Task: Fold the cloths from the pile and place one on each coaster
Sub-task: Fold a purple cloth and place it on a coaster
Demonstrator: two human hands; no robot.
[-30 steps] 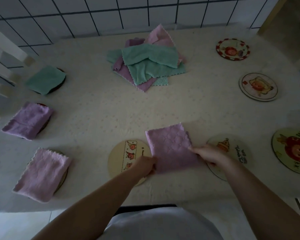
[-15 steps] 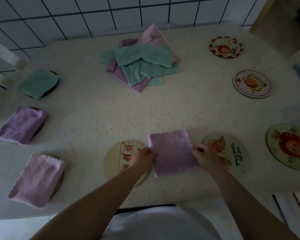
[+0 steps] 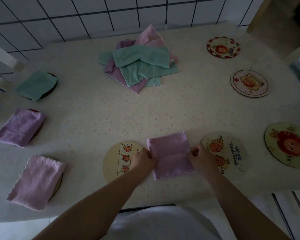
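Note:
A folded purple cloth (image 3: 170,155) lies near the table's front edge, between two bare coasters. My left hand (image 3: 143,160) pinches its left edge and my right hand (image 3: 201,158) pinches its right edge. The cream coaster with a strip of three figures (image 3: 114,161) sits just left of the cloth, partly under my left hand. The coaster with orange figures and writing (image 3: 230,153) sits just right of it. A pile of green and purple cloths (image 3: 139,63) lies unfolded at the table's far middle.
On the left, three coasters carry folded cloths: green (image 3: 35,85), purple (image 3: 20,128) and pink (image 3: 37,181). Three bare coasters stand on the right, far (image 3: 222,47), middle (image 3: 249,83) and near (image 3: 289,144). A tiled wall (image 3: 111,16) backs the table.
Both hands have closed in on the cloth's side edges and now pinch them; the cloth looks a little narrower and sits between the two near coasters.

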